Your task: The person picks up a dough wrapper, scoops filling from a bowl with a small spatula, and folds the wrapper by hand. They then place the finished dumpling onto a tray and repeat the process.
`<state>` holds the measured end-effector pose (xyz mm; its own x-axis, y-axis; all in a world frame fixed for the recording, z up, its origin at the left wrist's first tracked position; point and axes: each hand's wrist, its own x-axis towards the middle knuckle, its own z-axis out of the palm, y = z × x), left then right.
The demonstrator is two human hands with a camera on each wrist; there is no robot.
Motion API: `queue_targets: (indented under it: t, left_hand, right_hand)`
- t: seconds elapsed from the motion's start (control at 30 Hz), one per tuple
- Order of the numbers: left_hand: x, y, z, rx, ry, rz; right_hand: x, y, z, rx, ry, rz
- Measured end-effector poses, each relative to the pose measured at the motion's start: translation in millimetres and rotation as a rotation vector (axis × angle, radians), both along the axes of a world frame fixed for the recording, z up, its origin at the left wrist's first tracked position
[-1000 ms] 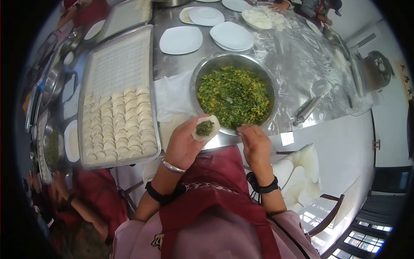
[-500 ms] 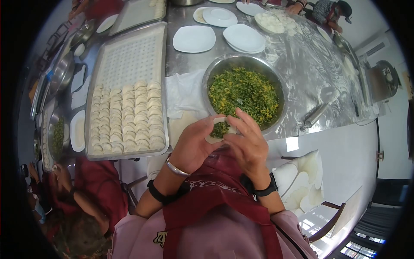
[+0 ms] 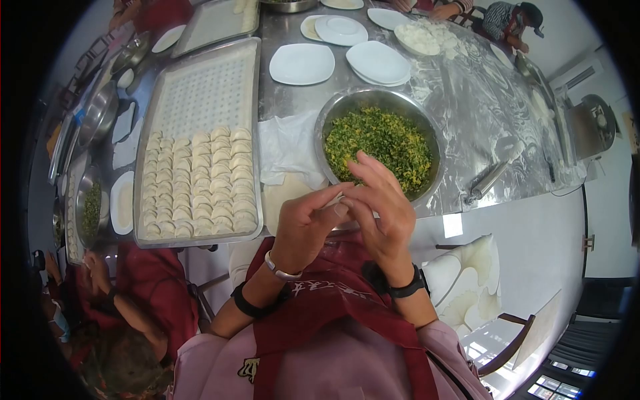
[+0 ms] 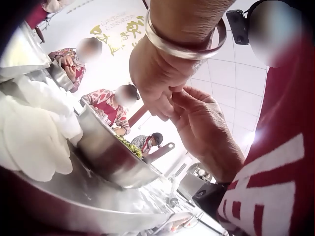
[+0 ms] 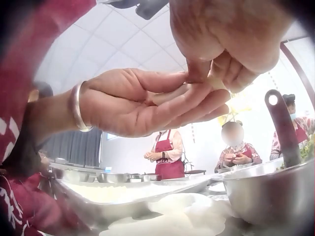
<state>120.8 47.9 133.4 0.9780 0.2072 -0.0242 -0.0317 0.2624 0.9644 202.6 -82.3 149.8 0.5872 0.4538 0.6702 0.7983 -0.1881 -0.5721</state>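
Both hands meet in front of the metal bowl's near rim, working on one dumpling (image 5: 170, 95). The left hand (image 3: 305, 217) cradles it, its thumb and fingers around the dough in the right wrist view. From the other side the right hand (image 3: 387, 212) pinches the dough edge with thumb and index finger, other fingers raised. In the head view the fingers hide most of the dumpling and its filling. Chopped green and yellow filling (image 3: 380, 137) lies in the metal bowl (image 3: 437, 143). Pale dough wrappers (image 4: 37, 142) lie beside the bowl, near the left hand.
To the left, a large tray (image 3: 257, 87) holds rows of folded dumplings (image 3: 197, 183). White plates (image 3: 302, 65) stand behind the bowl. Flour and a metal-handled tool (image 3: 489, 181) lie on the table at right. A cushioned chair (image 3: 463, 280) is at lower right; other people work around the table.
The right hand has come from the bowl's rim to the left hand. The wrapper, flat with filling showing a second ago, is now folded between the fingers of both hands.
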Motion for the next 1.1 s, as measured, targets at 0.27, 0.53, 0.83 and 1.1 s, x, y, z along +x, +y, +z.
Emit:
queue_targets:
  t: [0.27,0.53,0.83,1.1]
  left_hand:
    - [7.2,7.0,-10.5,-0.097,-0.101,0.114]
    - [4.9,2.0,-4.6,-0.276,-0.165,0.313]
    - [1.7,1.3,-4.6,-0.274,-0.183,0.363]
    - [-0.4,1.4,-12.2,-0.229,-0.141,0.358]
  right_hand:
    - [-2.0,12.5,-5.0,0.116,0.298,-0.028]
    - [-18.8,14.6,-17.9,0.273,0.756,-0.056]
    - [-26.2,28.6,-11.8,0.379,0.891,-0.03]
    - [-27.2,32.4,-22.5,0.409,0.819,-0.001]
